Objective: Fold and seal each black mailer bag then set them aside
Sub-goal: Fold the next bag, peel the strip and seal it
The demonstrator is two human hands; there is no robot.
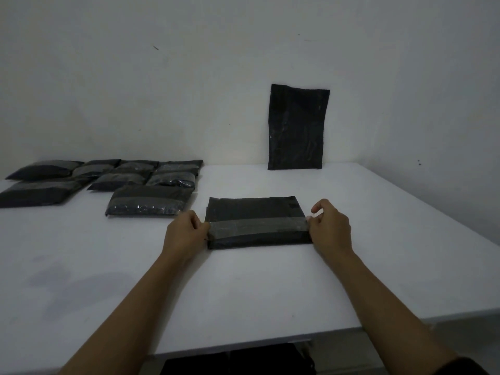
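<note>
Sealed mailers (105, 177) fill the left of the frame at mid-height: we count about eight black packets lying flat on the white table (243, 288), each with a grey strip across it, some overlapping their neighbours. We take these to be the finished ones, already set aside. The nearest of them (148, 201) lies just left of the bag we are working on, apart from it.

Moving toward the centre, our left hand (185, 234) has its fingers curled at the left edge of the current mailer bag (257, 223), pinching it where the grey adhesive strip (257, 228) ends. The bag lies flat on the table at centre frame, folded, with the strip running straight across its near half. At its right edge our right hand (331, 228) pinches the other end of the strip between thumb and forefinger, the remaining fingers loosely curled above. We judge the fold done and the seal being pressed or finished off; whether the strip is fully stuck down we cannot tell in this dim light.

Further right and higher, one flat, unfolded black bag (297, 128) stands upright against the wall (405, 77) at the table's far edge. That seems the only one left to fold, so we reckon the job nearly complete: this bag to put with the others, then the last.
</note>
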